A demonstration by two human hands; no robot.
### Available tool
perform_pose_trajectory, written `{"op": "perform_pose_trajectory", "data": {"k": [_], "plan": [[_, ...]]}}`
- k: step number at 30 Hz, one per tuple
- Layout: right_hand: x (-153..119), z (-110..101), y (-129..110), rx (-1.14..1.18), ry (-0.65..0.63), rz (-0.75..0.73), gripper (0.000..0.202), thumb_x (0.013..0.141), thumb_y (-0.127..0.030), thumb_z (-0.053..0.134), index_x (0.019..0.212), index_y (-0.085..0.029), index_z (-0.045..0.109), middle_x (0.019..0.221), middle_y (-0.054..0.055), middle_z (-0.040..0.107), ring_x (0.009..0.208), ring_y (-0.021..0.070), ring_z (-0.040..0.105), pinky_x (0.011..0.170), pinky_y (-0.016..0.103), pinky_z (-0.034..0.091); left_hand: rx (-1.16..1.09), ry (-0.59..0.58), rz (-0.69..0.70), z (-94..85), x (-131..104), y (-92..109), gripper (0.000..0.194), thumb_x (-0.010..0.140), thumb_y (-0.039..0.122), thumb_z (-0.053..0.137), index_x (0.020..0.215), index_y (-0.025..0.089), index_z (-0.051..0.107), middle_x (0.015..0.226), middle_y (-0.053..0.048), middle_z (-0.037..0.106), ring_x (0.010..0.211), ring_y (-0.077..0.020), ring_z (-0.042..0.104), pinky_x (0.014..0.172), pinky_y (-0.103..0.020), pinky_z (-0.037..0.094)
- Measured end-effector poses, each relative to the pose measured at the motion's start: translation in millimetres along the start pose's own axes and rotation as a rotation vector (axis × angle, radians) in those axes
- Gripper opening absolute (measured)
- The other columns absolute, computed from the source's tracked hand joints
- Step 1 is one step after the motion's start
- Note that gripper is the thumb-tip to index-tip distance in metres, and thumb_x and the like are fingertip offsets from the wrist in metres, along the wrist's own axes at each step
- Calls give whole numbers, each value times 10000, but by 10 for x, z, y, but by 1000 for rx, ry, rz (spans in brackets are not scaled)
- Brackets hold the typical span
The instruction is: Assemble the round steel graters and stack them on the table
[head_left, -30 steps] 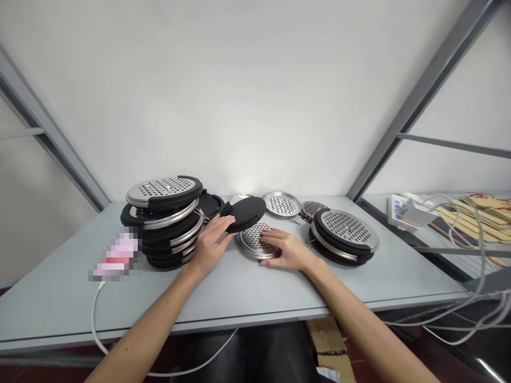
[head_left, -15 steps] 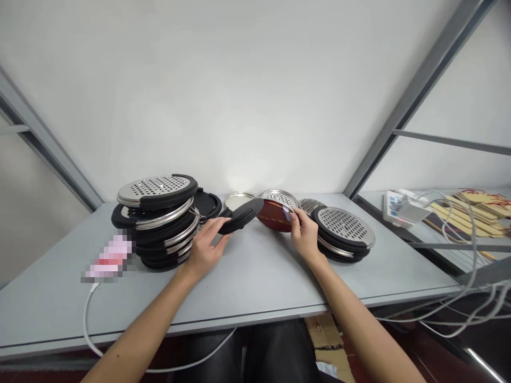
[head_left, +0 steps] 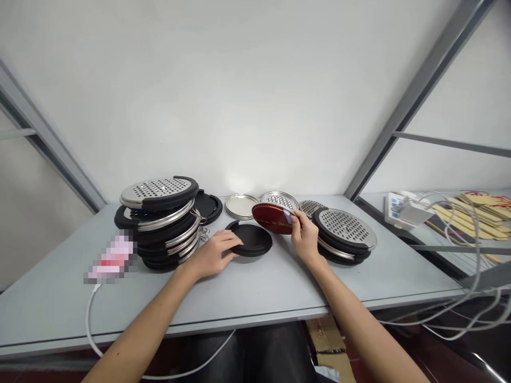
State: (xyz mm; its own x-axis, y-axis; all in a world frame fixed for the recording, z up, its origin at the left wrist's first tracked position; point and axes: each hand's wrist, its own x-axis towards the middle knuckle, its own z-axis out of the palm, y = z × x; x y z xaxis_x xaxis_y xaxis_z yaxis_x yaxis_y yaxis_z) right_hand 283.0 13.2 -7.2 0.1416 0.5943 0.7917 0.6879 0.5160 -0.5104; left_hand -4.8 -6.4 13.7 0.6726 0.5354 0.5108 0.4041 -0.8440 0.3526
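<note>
My left hand (head_left: 215,254) grips the left edge of a shallow round black tray (head_left: 252,240), thumb below and fingers on top. The tray's hollow side faces up, and it is held low over the table. My right hand (head_left: 305,234) pinches the right edge of a dark red round disc (head_left: 271,218) with gold lettering and a pale tab. The disc is tilted, just behind and to the right of the tray. Right of that hand sits a short stack of round metal graters (head_left: 345,226) with black rims.
At left rises a tall stack of black-rimmed round graters (head_left: 159,187), beside a blurred pink item (head_left: 112,258) with a white cable. Along the wall lie a black tray (head_left: 209,205), plain metal discs (head_left: 241,205) and a coarse grater disc (head_left: 279,199). A power strip (head_left: 401,207) stands far right.
The black tray has tipped from a steep tilt to nearly flat, its hollow side now showing, and has come lower and nearer. The red disc has shifted slightly left and shows more fully.
</note>
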Motion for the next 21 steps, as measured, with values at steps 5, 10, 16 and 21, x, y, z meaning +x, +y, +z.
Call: {"op": "perform_pose_trajectory", "data": {"k": [5,10,16,21], "plan": [[-31,-66,-19,-14,-239,-220,272,950,-339,476,1119,-215,650,1039,91,730,930,247,698,828,391,566,17,-57,-74,-27,5,-7,272,801,60,592,1027,209,622,1057,-77,665,1138,-261,560,1008,-455,462],[-68,-169,-61,0,-478,-475,263,892,-302,616,1137,-235,681,1101,77,726,1016,265,693,879,433,585,23,-74,-101,-42,0,-7,245,726,219,733,955,212,645,1093,-86,648,1156,-282,552,1025,-443,449],[-148,-172,-99,5,-590,-476,256,863,-310,656,1108,-255,710,1098,65,725,1043,270,685,914,447,589,7,-66,-184,-45,-9,24,703,727,340,757,1359,235,469,1320,-117,553,1215,-293,533,1022,-446,458],[-193,-129,-112,0,-602,-534,257,866,-286,654,1115,-265,710,1114,59,716,1042,264,686,907,442,594,16,-103,-218,-23,-22,-7,803,744,403,750,1441,240,387,1460,-133,435,1330,-308,435,1090,-475,394]]}}
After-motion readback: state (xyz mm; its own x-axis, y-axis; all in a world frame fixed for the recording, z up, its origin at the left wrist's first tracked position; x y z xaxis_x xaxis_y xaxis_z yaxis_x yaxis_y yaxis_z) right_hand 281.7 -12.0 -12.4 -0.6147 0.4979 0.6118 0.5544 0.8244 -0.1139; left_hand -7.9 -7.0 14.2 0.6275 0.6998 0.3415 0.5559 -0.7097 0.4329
